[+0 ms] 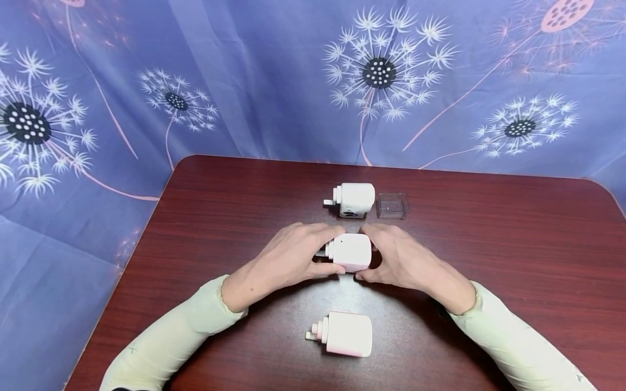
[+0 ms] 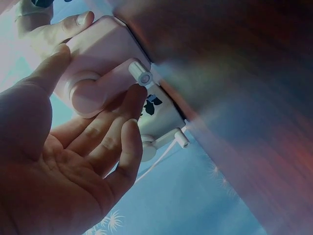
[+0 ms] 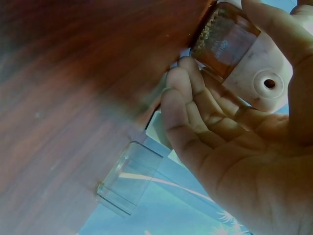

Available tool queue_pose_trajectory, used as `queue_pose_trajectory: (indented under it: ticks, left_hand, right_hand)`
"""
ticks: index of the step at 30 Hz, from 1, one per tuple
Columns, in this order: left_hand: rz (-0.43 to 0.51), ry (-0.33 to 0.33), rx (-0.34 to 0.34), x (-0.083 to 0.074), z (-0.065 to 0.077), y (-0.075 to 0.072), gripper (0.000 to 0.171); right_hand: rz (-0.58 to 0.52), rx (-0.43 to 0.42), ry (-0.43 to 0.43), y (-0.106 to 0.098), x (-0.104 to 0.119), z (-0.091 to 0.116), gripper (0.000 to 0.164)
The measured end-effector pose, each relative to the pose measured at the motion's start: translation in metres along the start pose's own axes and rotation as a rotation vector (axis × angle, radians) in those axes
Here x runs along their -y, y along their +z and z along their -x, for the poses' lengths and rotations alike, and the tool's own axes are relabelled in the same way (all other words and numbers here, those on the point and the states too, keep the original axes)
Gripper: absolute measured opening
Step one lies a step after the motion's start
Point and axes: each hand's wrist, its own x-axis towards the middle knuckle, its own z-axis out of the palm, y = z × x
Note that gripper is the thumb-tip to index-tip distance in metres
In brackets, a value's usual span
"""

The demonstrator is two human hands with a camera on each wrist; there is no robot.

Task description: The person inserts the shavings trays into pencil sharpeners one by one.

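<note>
A pink-white crank pencil sharpener (image 1: 353, 251) stands on the table between both hands. My left hand (image 1: 293, 255) holds it at its crank end, thumb on the near side and fingers on the far side. The crank handle (image 2: 142, 74) juts out over the left fingers in the left wrist view. My right hand (image 1: 403, 255) grips the other end, thumb and fingers on opposite sides. In the right wrist view, that end shows a round pencil hole (image 3: 269, 83) and a see-through shavings drawer (image 3: 226, 43) with shavings inside.
Behind the hands stands a white sharpener (image 1: 357, 198) with a dark print. A clear plastic box (image 1: 392, 206) lies to its right. Another pale sharpener (image 1: 349, 334) stands nearer the front. The reddish-brown table (image 1: 513, 233) ends against a blue flowered cloth (image 1: 274, 81).
</note>
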Motion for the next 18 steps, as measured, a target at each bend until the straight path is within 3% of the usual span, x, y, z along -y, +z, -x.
queue_pose_trajectory:
  ticks: [18]
  left_hand:
    - [0.043, -0.019, 0.034, 0.0014, 0.0007, -0.0024, 0.071]
  right_hand:
    - [0.001, 0.029, 0.008, -0.0061, 0.0018, 0.0035, 0.061]
